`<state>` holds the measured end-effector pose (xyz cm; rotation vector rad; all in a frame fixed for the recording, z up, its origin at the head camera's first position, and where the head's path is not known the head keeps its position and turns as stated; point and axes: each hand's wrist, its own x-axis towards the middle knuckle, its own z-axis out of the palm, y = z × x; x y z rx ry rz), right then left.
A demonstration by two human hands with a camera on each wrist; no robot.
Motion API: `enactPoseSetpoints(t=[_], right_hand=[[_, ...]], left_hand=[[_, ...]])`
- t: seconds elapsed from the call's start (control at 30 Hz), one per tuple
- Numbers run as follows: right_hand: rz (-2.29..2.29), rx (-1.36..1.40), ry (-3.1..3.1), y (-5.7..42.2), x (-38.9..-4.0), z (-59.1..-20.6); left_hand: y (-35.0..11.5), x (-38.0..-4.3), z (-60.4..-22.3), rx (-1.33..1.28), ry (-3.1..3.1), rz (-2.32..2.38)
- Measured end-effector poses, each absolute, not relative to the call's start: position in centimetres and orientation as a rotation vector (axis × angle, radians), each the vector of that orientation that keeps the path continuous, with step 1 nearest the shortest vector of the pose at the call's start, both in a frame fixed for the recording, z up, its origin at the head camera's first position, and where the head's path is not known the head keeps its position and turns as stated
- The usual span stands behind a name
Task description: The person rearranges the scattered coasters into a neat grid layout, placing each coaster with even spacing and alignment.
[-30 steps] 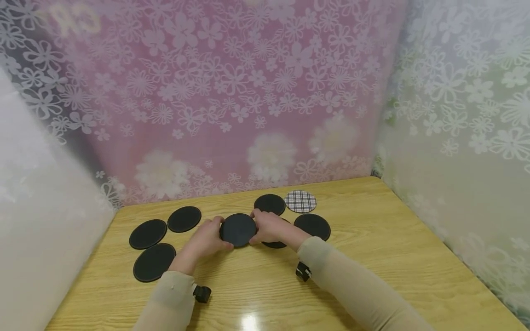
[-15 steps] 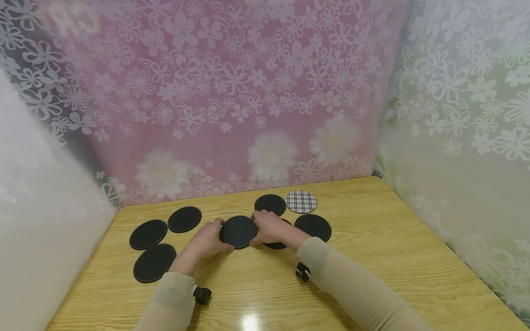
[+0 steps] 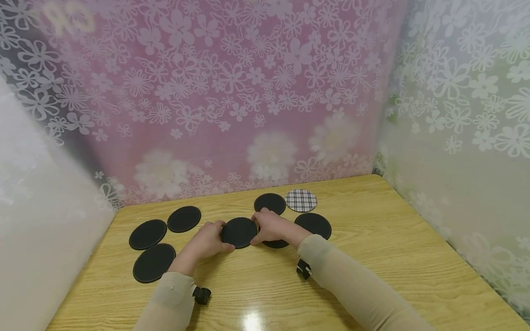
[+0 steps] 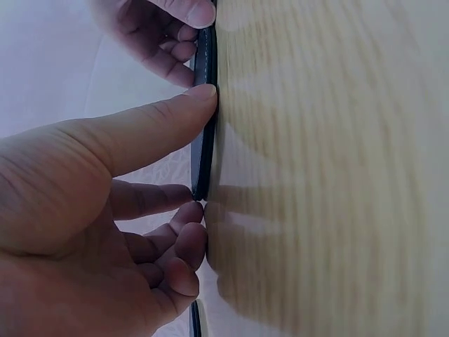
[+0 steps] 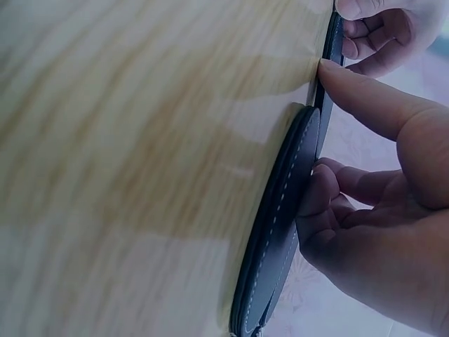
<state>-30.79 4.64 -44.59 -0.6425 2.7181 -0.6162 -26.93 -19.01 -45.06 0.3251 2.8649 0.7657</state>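
Note:
A round black coaster (image 3: 239,232) lies between both hands at the middle of the table. My left hand (image 3: 208,241) holds its left side, thumb on the near edge and a finger at the far edge. On the right side my right hand (image 3: 273,227) holds it the same way. In the left wrist view the coaster (image 4: 204,140) appears edge-on, flat at the wood, with the left thumb on its rim. Another black coaster (image 3: 275,243) is partly hidden under the right hand; its stitched edge shows beside the right fingers in the right wrist view.
Left of the hands lie three black coasters (image 3: 154,262) close together. Behind and right of the right hand are a black coaster (image 3: 270,203), a plaid coaster (image 3: 301,200) and a black one (image 3: 313,225). Flowered sheets (image 3: 265,92) enclose the wooden table (image 3: 397,248).
The held coaster has come down slightly toward the table and a little toward the person. Both hands keep their hold with hardly any shift; the other coasters stay put.

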Motion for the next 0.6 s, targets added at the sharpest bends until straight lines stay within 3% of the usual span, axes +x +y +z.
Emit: enactPoseSetpoints(t=[0.6], right_hand=[[-0.637,-0.664,2.675,5.09,-31.19,-44.25]], left_hand=[[-18.87,-26.84,-45.06,0.326,2.859,0.77]])
